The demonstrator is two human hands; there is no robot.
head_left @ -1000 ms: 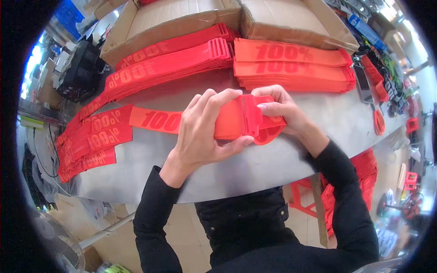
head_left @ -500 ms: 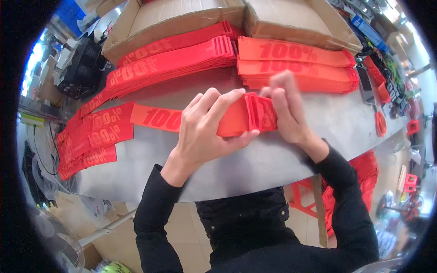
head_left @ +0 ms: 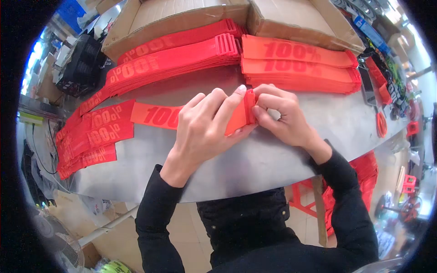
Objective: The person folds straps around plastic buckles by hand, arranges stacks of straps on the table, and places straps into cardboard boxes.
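Note:
My left hand is closed around an orange-red strap with "100%" printed on it, lying off to the left. At the strap's right end, near a slotted buckle, my right hand pinches with thumb and fingers; the part it grips is mostly hidden. Behind my hands lie a pile of orange straps on the right and a pile of red straps on the left. More red straps fan out at the left of the metal table.
Two cardboard boxes stand at the back of the table. A phone and orange-handled scissors lie at the right edge. A black box is at the far left. Red material hangs below the right side.
My right hand has moved left and closed at the buckle end. The loose red part that stuck out to the right there no longer shows. My left hand stays nearly in place.

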